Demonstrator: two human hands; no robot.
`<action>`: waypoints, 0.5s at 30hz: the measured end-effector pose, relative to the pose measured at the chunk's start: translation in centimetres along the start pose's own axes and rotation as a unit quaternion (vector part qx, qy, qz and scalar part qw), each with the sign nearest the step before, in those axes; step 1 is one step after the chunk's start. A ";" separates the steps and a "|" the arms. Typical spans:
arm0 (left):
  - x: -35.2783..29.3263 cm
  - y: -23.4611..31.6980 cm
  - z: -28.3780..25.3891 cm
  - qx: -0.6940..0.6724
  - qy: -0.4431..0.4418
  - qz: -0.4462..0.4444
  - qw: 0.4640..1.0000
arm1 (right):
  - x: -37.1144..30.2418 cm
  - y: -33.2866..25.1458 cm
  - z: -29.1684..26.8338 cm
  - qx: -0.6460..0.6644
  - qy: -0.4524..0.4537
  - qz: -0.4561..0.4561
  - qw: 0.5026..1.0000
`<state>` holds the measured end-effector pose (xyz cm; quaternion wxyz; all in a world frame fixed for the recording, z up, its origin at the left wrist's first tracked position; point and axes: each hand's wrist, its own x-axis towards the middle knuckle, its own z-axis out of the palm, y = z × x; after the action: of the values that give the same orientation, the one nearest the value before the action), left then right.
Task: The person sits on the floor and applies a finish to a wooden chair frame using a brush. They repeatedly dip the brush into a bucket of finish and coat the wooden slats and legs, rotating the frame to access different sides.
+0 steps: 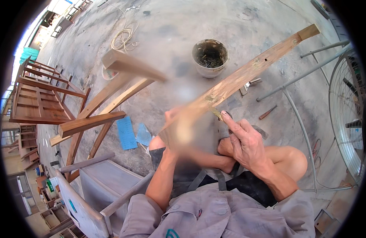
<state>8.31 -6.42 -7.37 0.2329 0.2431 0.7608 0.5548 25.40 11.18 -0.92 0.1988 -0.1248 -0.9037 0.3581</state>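
A long wooden piece [250,72], like a furniture leg with a bent far end, slants from my lap up to the right. It has a small dark hole and rough, patchy spots on its face. My left hand [170,115] grips its near end; a blurred patch in the picture hides most of that hand. In my right hand [248,144] is a small scraper [217,113] with a yellowish flat tip. The tip meets the wood's lower edge, beside a stained patch. My right fingers close around the handle, with the index finger stretched along it.
A bucket [210,71] with dark scraps stands beyond the wood. At left are loose wooden parts [91,123], blue sheets [126,133] and a grey chair frame [107,174]. Right are a screwdriver-like tool [268,112], metal tubing [301,119] and a large fan [339,154]. A coiled cord [123,39] lies far off.
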 end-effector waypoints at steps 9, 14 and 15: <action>-1.0 -2.8 0.6 0.186 0.135 0.226 0.947 | 0.2 -2.0 2.7 -0.052 0.075 -0.037 0.995; -0.7 -2.7 0.4 0.179 0.132 0.171 0.960 | 0.4 -2.2 2.6 -0.073 0.047 -0.036 0.996; -0.7 -2.1 0.5 0.155 0.134 0.154 0.966 | 0.4 -2.1 2.7 -0.073 0.032 -0.037 0.996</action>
<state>8.94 -7.05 -9.42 -0.0006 0.3141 0.8152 0.4866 23.63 8.19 -1.15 0.2313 -0.1167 -0.9246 0.2792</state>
